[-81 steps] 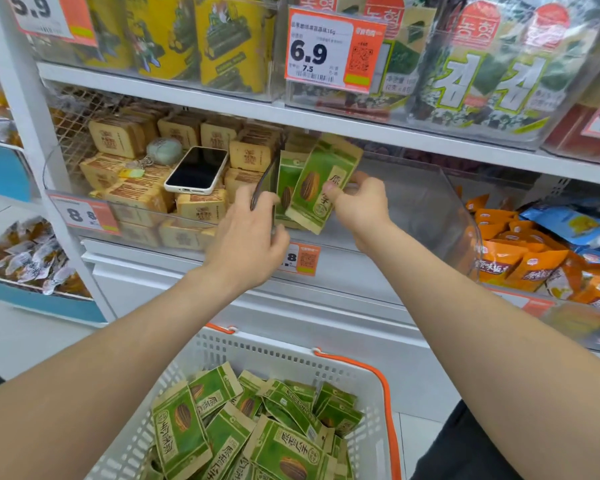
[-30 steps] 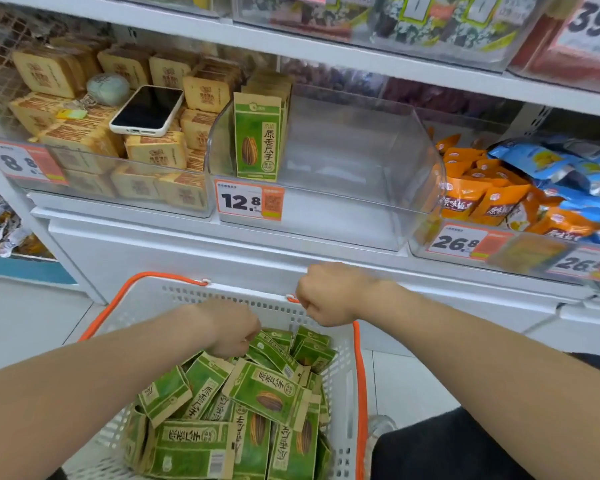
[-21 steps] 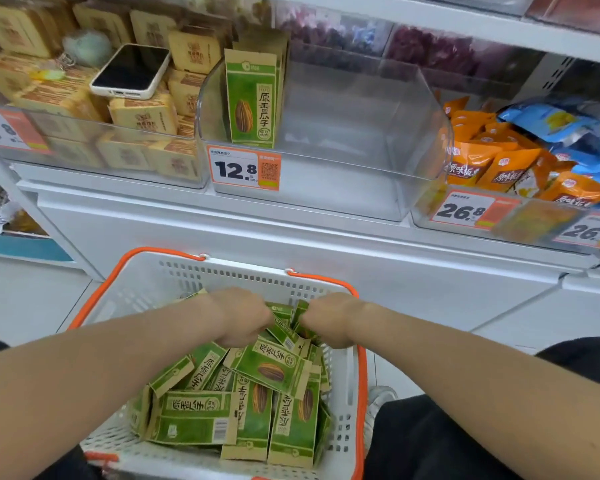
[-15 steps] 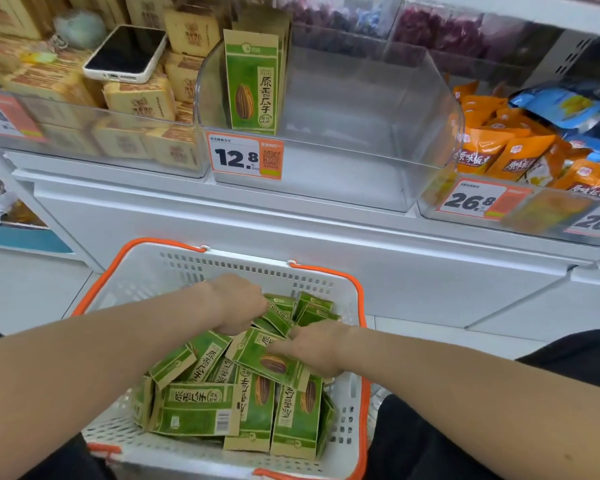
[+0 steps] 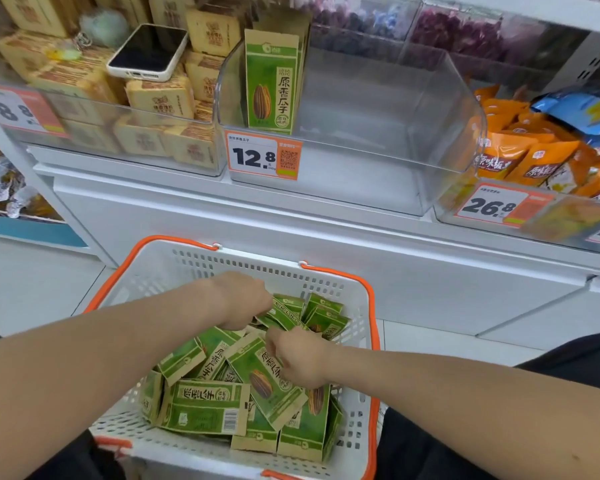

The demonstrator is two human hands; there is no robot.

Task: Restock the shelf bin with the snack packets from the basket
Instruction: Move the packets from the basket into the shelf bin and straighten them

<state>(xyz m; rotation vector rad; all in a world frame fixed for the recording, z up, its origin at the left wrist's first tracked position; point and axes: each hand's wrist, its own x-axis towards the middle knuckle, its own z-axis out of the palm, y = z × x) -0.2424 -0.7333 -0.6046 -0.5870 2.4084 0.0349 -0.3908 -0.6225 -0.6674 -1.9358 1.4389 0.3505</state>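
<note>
A white basket with an orange rim (image 5: 370, 313) sits low in front of me, holding several green sunflower-seed packets (image 5: 205, 407). My left hand (image 5: 239, 299) reaches into the far side of the pile, its fingers curled on a green packet (image 5: 284, 313). My right hand (image 5: 298, 362) lies on the pile's middle and grips another green packet (image 5: 260, 375). Above, the clear shelf bin (image 5: 461, 109) holds a short row of upright green packets (image 5: 271, 88) at its left wall; the remainder of the bin is bare.
A phone (image 5: 148, 51) lies on tan snack packs (image 5: 160, 98) in the left bin. Orange snack bags (image 5: 520, 157) fill the bin on the right. Price tags read 12.8 (image 5: 262, 155) and 26.8 (image 5: 496, 204). A white cabinet front stands behind the basket.
Both hands left the shelf bin, where packets now stand upright, and came down into the basket. The right hand moved from the basket's rim onto the pile and closed on a packet.
</note>
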